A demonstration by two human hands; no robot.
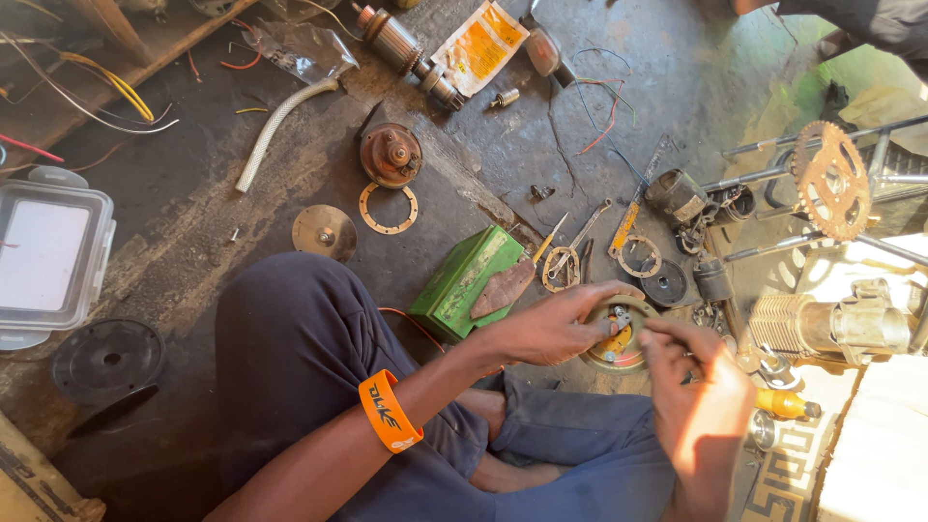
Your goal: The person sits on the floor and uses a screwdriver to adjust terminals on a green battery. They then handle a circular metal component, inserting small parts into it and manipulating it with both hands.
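Observation:
My left hand [556, 324], with an orange wristband [389, 412] on the forearm, grips the near rim of a round metal stator plate [619, 333] with yellow and orange wiring in its middle. My right hand [696, 387] comes in from the lower right, its fingers pinched at the plate's right side; whatever small thing it may hold is hidden. The plate sits above the greasy floor, in front of my crossed legs in dark blue trousers.
A green box [464, 280] lies left of the plate, with pliers [565, 256] and flat rings behind it. A rusty round hub [391, 155], a metal disc [325, 232], a clear plastic container [48, 256], a sprocket [831, 179] and an engine cylinder [822, 324] surround me.

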